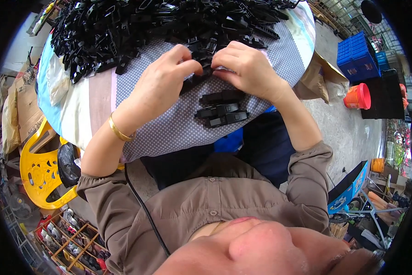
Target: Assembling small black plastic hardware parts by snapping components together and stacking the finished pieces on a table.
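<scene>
Both my hands are over the near part of a cloth-covered round table (157, 137). My left hand (160, 85), a gold bangle on its wrist, has its fingers curled in against a black plastic part (190, 83). From the other side my right hand (249, 68) closes its thumb and fingers on the same part. The fingers partly hide it, so its full shape cannot be made out. Just below my hands several similar black plastic pieces (222, 110) lie side by side on the dotted cloth. Beyond my hands spreads a large heap of black plastic parts (118, 32).
A clear plastic bag (58, 80) lies at the table's left edge. On the left stands a yellow plastic chair (36, 169) holding a black bag. To the right are a brown paper sack (313, 80), a red bucket (357, 96) and blue crates (358, 55).
</scene>
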Tool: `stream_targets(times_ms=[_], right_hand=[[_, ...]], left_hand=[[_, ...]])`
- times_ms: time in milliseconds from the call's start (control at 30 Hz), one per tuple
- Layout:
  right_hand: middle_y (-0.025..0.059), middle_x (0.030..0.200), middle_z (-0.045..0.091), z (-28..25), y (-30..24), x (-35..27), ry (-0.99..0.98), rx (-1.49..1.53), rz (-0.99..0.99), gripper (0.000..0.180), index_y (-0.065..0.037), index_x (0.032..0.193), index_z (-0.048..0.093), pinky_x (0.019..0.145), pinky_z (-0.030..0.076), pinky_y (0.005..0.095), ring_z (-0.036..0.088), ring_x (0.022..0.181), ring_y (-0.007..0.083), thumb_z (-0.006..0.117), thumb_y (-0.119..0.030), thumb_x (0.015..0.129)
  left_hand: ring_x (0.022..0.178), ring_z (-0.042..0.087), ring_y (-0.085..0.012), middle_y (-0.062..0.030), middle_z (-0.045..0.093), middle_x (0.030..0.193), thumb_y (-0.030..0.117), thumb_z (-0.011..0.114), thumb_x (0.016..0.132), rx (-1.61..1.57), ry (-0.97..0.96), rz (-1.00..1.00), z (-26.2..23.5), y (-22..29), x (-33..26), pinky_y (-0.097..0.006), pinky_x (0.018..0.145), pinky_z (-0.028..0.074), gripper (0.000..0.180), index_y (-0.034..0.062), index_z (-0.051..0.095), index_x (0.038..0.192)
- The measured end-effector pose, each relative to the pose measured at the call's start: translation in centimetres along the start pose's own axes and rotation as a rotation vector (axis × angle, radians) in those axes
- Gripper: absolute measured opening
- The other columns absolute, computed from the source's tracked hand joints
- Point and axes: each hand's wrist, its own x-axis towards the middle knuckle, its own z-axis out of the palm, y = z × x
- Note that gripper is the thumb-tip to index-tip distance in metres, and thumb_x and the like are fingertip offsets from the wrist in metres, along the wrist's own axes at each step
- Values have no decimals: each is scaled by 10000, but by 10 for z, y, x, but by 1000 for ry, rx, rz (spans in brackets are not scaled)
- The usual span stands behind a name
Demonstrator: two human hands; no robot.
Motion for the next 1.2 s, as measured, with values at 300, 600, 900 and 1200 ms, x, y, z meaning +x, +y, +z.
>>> stream_targets(times_ms=[300, 600, 900, 1200], right_hand=[[96, 987, 614, 5, -1, 6, 36, -82, -49, 295, -40, 1043, 660, 773, 532, 340, 623, 918, 259, 651, -3, 750], [93, 888, 579, -17, -7, -13, 9, 12, 297, 292, 6, 1000, 648, 704, 515, 300, 620, 794, 207, 650, -52, 714], [17, 972, 671, 2, -4, -10, 77, 665, 477, 329, -35, 1091, 694, 683, 482, 207, 594, 793, 69, 726, -50, 764], [67, 869, 668, -8, -10, -9, 126, -15, 60, 236, -39, 911, 711, 664, 471, 308, 594, 806, 235, 755, -81, 683]], left_hand=[[980, 587, -252, -89, 551, 1050, -72, 594, 759, 40, -247, 292, -9, -16, 3, -350, 812, 514, 361, 117, 699, 1048], [971, 563, -249, -72, 572, 1010, 97, 701, 797, -10, -35, 158, 8, -10, 5, -350, 849, 504, 171, 61, 707, 964], [858, 595, -290, -115, 603, 866, 183, 741, 777, -104, 21, -62, 16, 5, 3, -380, 775, 498, 212, 14, 695, 897], [823, 609, -294, -115, 630, 852, 150, 745, 755, -170, -36, -137, 7, 1, 0, -376, 742, 506, 196, -2, 686, 864]])
